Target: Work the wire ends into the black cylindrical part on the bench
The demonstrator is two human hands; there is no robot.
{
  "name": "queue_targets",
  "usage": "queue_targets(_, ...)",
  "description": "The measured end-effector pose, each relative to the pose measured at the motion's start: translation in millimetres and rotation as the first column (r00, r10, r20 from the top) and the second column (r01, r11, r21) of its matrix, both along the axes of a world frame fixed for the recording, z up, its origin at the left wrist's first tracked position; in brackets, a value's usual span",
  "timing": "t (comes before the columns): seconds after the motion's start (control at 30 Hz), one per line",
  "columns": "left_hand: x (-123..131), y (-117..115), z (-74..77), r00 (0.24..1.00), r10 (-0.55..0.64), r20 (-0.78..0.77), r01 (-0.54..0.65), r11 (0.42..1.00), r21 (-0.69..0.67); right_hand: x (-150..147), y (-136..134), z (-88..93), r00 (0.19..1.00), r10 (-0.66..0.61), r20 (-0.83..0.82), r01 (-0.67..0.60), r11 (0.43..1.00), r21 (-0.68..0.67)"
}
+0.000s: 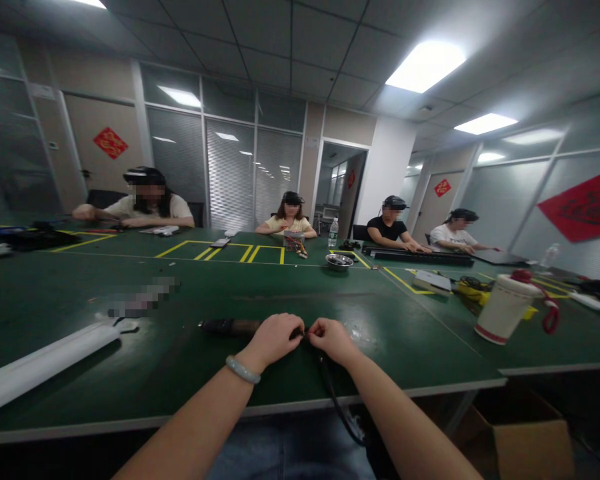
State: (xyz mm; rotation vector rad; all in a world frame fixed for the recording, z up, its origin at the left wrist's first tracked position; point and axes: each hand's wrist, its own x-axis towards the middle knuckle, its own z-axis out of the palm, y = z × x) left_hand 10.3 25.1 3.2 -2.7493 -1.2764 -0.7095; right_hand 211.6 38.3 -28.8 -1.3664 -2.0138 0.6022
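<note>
On the green table, a dark, elongated tool with a narrow tip [230, 327] lies with its tip pointing left. My left hand [276, 339] is closed around its right end, which the fingers partly cover. Close beside it, almost touching, my right hand [333, 339] pinches a small dark piece between thumb and fingertips. From beneath that hand a black cable [330, 387] curves down over the table's front edge, and it seems to lead up into the pinch. The exact spot between the two hands is too small and covered to make out.
A long white object [50, 363] lies at left. A metal bowl [339, 262], a water bottle [333, 232] and a small white box [433, 283] are farther back. A white cup with a red cord [505, 310] stands right. Several people sit across the table; a cardboard box [533, 447] is below right.
</note>
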Motion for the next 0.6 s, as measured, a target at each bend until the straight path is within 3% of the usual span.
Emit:
queue_targets(0.4,3.9,-2.3,-0.1,1.000,0.025,-0.010,-0.025,1.000,0.013,-0.1,-0.9,1.2,0.998,-0.063,-0.004,0.063,0.998,0.000)
queue_targets(0.6,3.5,-2.5,1.0,1.000,0.013,-0.004,-0.013,1.000,0.008,0.8,0.3,-0.8,0.999,-0.003,-0.039,0.002,1.000,-0.025)
